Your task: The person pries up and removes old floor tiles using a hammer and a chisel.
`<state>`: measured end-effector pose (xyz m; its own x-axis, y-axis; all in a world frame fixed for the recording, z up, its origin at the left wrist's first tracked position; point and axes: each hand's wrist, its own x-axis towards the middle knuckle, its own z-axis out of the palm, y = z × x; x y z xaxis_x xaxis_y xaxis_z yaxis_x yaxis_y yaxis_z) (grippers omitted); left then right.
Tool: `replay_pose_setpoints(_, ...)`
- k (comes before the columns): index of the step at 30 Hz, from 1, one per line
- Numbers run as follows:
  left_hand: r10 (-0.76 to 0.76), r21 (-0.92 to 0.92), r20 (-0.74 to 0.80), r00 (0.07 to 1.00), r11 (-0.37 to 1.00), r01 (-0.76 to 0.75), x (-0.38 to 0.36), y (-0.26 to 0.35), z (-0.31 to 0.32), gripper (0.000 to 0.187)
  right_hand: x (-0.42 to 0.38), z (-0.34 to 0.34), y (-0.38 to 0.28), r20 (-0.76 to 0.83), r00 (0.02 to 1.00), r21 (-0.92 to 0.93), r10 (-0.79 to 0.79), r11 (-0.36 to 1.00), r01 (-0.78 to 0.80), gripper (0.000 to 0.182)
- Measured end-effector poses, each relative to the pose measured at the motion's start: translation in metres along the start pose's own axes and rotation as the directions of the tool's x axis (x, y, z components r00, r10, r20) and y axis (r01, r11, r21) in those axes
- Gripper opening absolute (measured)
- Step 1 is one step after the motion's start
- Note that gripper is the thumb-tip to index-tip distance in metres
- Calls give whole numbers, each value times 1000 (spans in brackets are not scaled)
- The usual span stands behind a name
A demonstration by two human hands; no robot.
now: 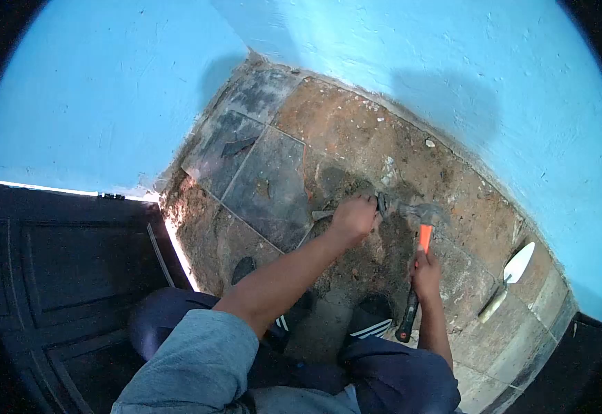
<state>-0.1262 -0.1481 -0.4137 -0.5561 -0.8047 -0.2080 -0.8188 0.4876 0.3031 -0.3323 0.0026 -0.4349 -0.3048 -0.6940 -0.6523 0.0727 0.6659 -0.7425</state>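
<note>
My right hand [426,272] is wrapped round the orange and black handle of a claw hammer [425,238]. The hammer's head lies to the right of my left hand [356,217], level with it. That left hand is closed round a chisel [322,215], whose flat pale end sticks out on the left, low over the broken floor. A dark end of the chisel shows at the right of the fist, facing the hammer head. Under both hands is loose brown soil and rubble [346,265]. Dark grey floor tiles [273,186] border the dug patch on the left.
A trowel [518,265] with a pale handle lies on the floor at the right. Blue walls [411,41] meet in the far corner. A dark panelled door [73,269] stands at the left. A dark tile shard [239,145] rests on the back tiles. My shoes [370,316] flank the near floor.
</note>
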Motion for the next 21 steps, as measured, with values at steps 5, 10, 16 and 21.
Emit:
replay_pose_setpoints(5,101,55,45,994,993,-104,8,7,3,33,6,-27,0,-195,977,-3,-86,996,87,32)
replay_pose_setpoints(10,52,-2,-110,993,999,-53,12,-12,5,26,3,-46,-16,-197,980,84,-20,996,38,32)
replay_pose_setpoints(16,56,-65,-90,994,996,-62,12,-27,7,25,-1,-53,-13,-236,969,67,-74,994,92,34)
replay_pose_setpoints(21,54,-123,-126,991,990,-70,12,-28,-7,23,-4,-93,-25,-382,918,153,-106,973,175,29)
